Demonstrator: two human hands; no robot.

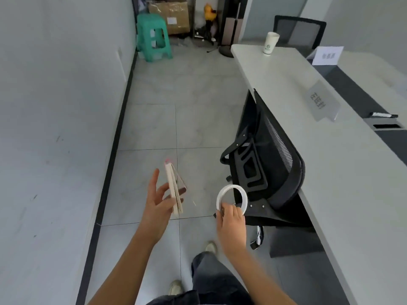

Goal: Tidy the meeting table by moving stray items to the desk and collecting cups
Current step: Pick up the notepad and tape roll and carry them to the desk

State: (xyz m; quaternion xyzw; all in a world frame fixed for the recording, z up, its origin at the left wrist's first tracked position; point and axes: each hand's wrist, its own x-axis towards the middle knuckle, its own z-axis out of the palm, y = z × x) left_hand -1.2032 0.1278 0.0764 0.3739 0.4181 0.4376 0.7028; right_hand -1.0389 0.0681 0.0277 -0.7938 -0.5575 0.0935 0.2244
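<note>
Black mesh chair (279,164) against table (286,84) — left hand (157,205) gripping notebook (174,190), right hand (231,221) gripping tape ring (231,186)

We cannot see the lower arc of the tape ring (231,186), because the right hand (231,221) covers it. Fingers of the left hand (157,202) hide part of the notebook (175,190), whose cover is blurred. The table (330,172) runs off the right edge. We cannot read the lettering on the near name card (323,102) or the logo on the cup (270,44). The top edge cuts off the cardboard box (170,12).
</note>
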